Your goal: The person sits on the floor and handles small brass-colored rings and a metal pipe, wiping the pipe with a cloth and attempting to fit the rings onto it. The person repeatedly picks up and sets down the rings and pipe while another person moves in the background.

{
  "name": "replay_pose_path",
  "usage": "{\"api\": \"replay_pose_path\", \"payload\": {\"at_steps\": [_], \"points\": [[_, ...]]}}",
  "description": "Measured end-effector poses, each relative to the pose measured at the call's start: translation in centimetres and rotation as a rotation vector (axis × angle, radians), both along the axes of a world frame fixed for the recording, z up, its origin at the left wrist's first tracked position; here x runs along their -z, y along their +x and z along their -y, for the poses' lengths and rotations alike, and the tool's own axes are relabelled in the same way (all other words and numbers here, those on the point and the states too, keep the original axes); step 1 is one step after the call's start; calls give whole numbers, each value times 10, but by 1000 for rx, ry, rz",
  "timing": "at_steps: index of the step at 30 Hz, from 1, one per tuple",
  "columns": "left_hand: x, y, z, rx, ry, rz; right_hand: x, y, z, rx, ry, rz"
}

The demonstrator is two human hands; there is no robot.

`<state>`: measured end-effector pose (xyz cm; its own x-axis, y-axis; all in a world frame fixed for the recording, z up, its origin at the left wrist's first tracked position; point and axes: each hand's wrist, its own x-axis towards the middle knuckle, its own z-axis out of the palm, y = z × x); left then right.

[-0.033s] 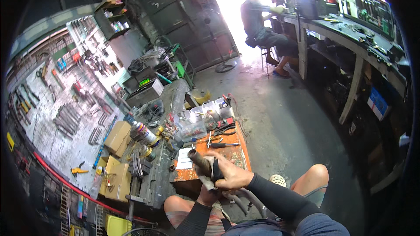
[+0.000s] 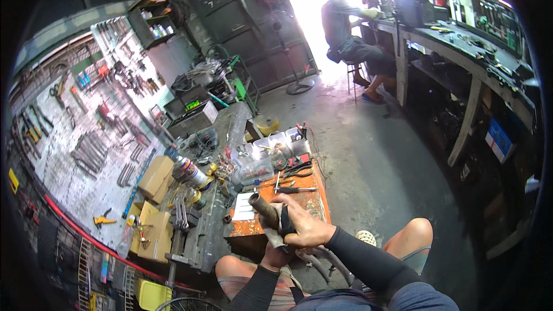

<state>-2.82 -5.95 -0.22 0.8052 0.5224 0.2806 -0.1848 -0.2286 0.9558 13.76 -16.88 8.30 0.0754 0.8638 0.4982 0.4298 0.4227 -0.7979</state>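
Observation:
A brownish, worn metal tube points up and away from me, its hollow end above my hands. My left hand is closed round its lower part from beneath, mostly hidden by the tube and the other hand. From the right side my right hand grips it, fingers wrapped over the far side and thumb on the near side. Between the fingers and the tube shows a black strip, cloth or tape, I cannot tell which. Greyish-white material lies against the tube just below it.
Beyond my hands stands an orange worktable with a white paper, pliers, a black-handled screwdriver and clear plastic bins. Cardboard boxes and a spray can are at left. A person sits at the far bench.
My hands keep the same grip on the tube, with hardly any movement. The whole view has shifted very slightly.

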Motion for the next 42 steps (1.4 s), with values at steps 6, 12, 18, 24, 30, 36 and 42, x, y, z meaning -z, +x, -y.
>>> {"api": "replay_pose_path", "payload": {"at_steps": [6, 12, 18, 24, 30, 36, 42], "points": [[17, -14, -3, 171, -765, 280, -4, -6, 5, 276, -115, 452], [-39, -17, -5, -275, -377, 465, 57, 2, 50, -170, -636, 105], [-95, -33, -26, -339, -244, 523, 52, -17, 51, 3, -361, -129], [-152, -28, -47, -764, 806, 136, 25, -19, 49, -21, -460, -152], [-190, -13, -78, -622, -173, 286, 24, -18, 42, 22, -307, -107], [-229, -18, -111, -854, 5, 447, 35, -17, 49, 1, -359, -123], [-177, -17, -80, -859, 45, 490, 52, -18, 50, -14, -398, -102]]}}
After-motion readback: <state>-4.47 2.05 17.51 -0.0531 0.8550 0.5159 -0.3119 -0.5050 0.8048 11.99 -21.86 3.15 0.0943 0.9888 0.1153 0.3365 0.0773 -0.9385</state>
